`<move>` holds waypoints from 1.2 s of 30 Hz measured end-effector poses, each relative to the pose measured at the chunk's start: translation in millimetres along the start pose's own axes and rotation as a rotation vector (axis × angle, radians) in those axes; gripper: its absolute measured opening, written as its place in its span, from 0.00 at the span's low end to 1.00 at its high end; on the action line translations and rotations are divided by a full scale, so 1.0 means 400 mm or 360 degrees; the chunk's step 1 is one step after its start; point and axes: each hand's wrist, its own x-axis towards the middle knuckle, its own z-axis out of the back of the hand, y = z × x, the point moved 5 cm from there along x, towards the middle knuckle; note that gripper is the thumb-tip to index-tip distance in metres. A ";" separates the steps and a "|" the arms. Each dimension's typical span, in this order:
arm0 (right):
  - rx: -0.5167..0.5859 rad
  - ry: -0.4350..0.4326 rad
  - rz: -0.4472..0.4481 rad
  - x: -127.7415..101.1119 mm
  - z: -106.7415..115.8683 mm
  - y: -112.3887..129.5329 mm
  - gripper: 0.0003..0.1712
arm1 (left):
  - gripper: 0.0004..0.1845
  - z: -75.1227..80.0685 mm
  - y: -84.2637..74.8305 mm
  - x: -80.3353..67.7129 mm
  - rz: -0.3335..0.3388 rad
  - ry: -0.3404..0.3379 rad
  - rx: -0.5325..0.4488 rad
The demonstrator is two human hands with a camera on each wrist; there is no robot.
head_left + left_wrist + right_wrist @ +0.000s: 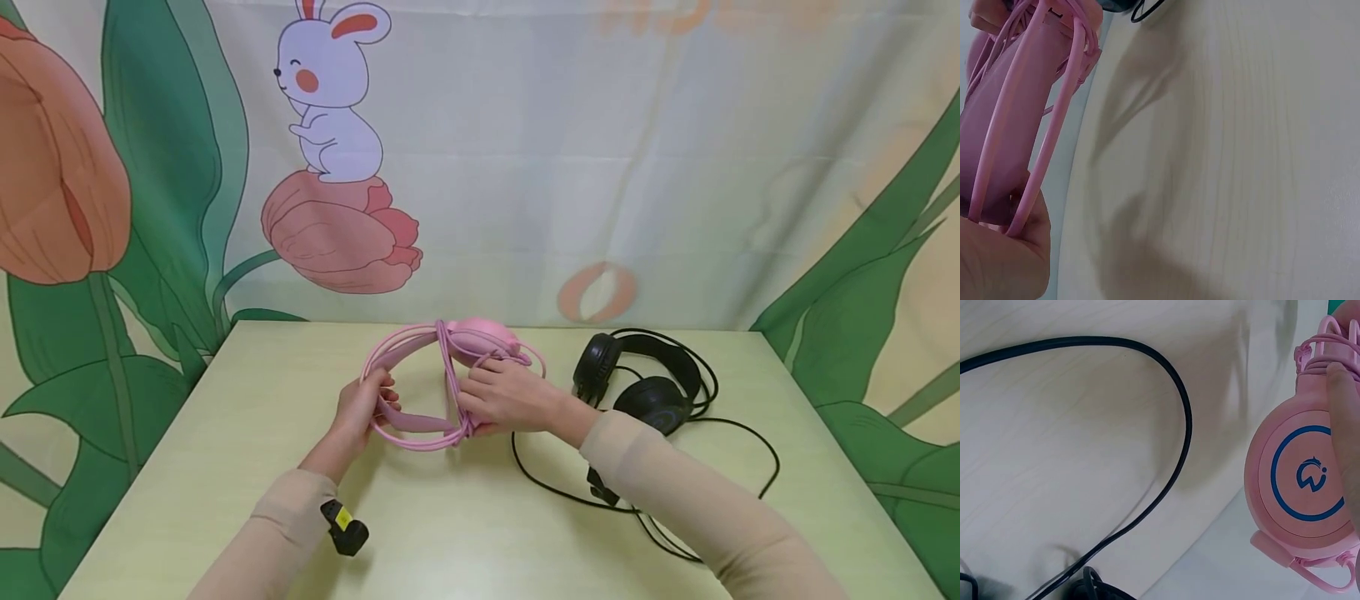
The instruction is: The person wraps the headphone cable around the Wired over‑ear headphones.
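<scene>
**Two hands hold a pink headset above a pale desk**

Both forearms, in beige sleeves, reach forward over the desk (225,400) and meet near its middle. The left hand (363,408) curls its fingers round the headband of the pink headset (450,383), gripping the near left part of the arc. The right hand (510,400) lies over the right side of the headset, palm down, its fingers closed on the pink cable (450,375) that is wound in several turns across the band and earcups. The headset sits between the two hands, just above or on the desk; the head view does not settle which.

The right wrist view shows what the head view hides: the outer face of a round pink earcup (1300,481), smooth and glossy, bearing a blue ring and a small blue emblem, with a stub of a boom at its lower edge. The left wrist view shows the flat, matt pink band (1004,137) flanked by thin, round cable strands, pinched against the palm.

Right of the hands lies a black headset (645,379) with padded oval cups, its thin black cable (750,450) looping loosely over the light, faintly grained desk.
</scene>
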 end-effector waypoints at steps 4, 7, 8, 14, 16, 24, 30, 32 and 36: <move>-0.0022 -0.0049 -0.0015 0.005 -0.009 0.001 0.25 | 0.19 0.009 0.003 0.004 -0.0024 -0.0043 0.0088; -0.0023 -0.0081 -0.0025 0.007 -0.012 0.002 0.25 | 0.23 0.016 0.004 0.007 -0.0033 -0.0053 0.0146; -0.0025 -0.0088 -0.0029 0.008 -0.014 0.003 0.25 | 0.24 0.018 0.005 0.007 -0.0037 -0.0054 0.0163; -0.0019 -0.0075 -0.0080 0.012 -0.022 0.003 0.26 | 0.29 0.027 0.000 0.008 -0.0100 -0.0062 0.0214; -0.0018 -0.0065 -0.0097 0.014 -0.026 0.003 0.26 | 0.29 0.031 -0.001 0.008 -0.0122 -0.0086 0.0209; -0.0047 -0.0064 -0.0123 0.028 -0.047 0.014 0.27 | 0.31 0.053 0.008 0.010 -0.0146 -0.0178 0.0231; -0.0055 -0.0014 -0.0189 0.028 -0.067 0.012 0.27 | 0.33 0.074 0.015 0.009 -0.0146 -0.0146 0.0254; -0.0073 0.0009 -0.0218 0.024 -0.070 0.008 0.26 | 0.32 0.083 0.018 0.009 -0.0148 -0.0142 0.0275; -0.0077 0.0077 -0.0284 0.016 -0.079 -0.002 0.25 | 0.27 0.097 0.025 0.006 -0.0155 -0.0160 0.0295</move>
